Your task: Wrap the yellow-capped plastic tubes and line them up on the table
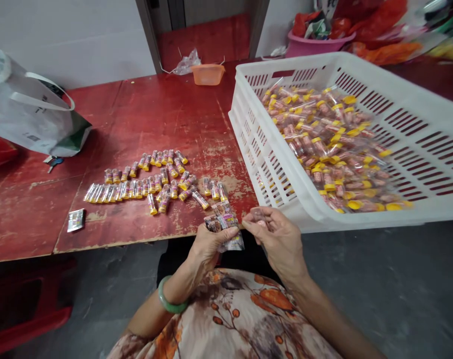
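My left hand (207, 244) is closed round a small stack of printed labels (226, 224) at the front edge of the red table (155, 114). My right hand (275, 237) pinches a small clear tube (259, 217) right beside the labels. Several small yellow-capped tubes (155, 182) lie in rows on the table just beyond my hands. A white slotted crate (361, 209) to the right holds a heap of many more yellow-capped tubes (331, 144).
A white carrier bag (32, 114) stands at the table's left, keys (53, 162) beside it. A small foil packet (76, 220) lies near the front edge. An orange tub (207, 74) and a pink basin (312, 45) sit at the back. A red stool (24, 309) stands lower left.
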Tool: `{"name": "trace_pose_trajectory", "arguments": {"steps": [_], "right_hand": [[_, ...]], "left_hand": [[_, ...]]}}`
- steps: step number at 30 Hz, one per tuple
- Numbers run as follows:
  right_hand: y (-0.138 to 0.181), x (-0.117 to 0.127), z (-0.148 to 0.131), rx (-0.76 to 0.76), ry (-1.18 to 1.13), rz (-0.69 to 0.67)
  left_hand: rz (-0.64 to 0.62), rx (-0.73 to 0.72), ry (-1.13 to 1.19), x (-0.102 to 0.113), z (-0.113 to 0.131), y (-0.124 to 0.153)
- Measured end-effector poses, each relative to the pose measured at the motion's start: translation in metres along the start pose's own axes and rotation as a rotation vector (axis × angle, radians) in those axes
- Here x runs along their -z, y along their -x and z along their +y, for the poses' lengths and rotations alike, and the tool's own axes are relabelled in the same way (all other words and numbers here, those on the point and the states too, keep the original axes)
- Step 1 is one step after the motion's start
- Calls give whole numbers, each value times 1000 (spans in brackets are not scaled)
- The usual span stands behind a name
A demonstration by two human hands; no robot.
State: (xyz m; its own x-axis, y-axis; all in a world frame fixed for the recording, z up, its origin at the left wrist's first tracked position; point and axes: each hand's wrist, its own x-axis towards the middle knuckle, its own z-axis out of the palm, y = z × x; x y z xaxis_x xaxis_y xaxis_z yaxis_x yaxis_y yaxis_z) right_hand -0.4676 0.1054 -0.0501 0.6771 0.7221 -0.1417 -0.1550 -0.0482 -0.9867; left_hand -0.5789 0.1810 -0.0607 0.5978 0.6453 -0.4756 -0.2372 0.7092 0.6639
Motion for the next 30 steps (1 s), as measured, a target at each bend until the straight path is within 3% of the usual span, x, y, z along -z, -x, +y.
{"name": "trace_pose_trajectory", "arguments": {"steps": [4, 11, 15, 19, 26, 30], "right_hand": [[-13, -10, -7, 2, -13, -8], [-19, -14, -20, -52, -236, 110], [-16, -9, -22, -153, -263, 27], [-12, -11, -11, -219, -262, -39], [-7, -13, -5, -134, -179, -63], [3, 4, -10, -135, -147, -181]], "left_hand": [[-119, 64, -59, -1, 0, 4], [-337, 133, -94, 14, 7, 8], [-194, 61, 62, 26, 14, -1], [-96, 26, 165, 21, 15, -8], [-74, 0, -167, 7, 19, -1], [-42, -54, -147, 10, 22, 0]]}}
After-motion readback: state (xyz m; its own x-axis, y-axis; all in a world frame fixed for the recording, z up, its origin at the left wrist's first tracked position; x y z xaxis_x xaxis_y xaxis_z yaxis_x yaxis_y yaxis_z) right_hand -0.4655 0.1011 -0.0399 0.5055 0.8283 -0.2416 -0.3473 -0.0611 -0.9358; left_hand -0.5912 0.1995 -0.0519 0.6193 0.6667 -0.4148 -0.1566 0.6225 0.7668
